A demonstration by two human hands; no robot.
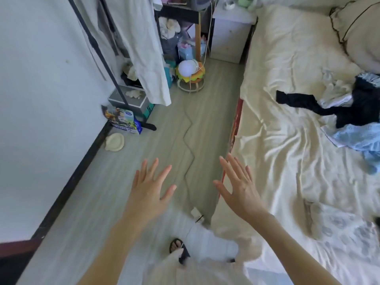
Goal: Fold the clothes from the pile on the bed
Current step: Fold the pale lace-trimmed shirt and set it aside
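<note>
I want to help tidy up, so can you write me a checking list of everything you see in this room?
Surface: cream wrinkled bed sheet, with bare parts.
Job's things: pile of black, white and light blue clothes at the bed's right side, unfolded.
Clutter: round cream hat and colourful printed bag on the floor by the wall.
Hands: left hand and right hand spread over the floor, fingers straight, holding nothing.
Cables: thin grey cord zigzags along the floor.
Surroundings: black metal clothes rack with pale hanging garments; white bedside cabinet.
</note>
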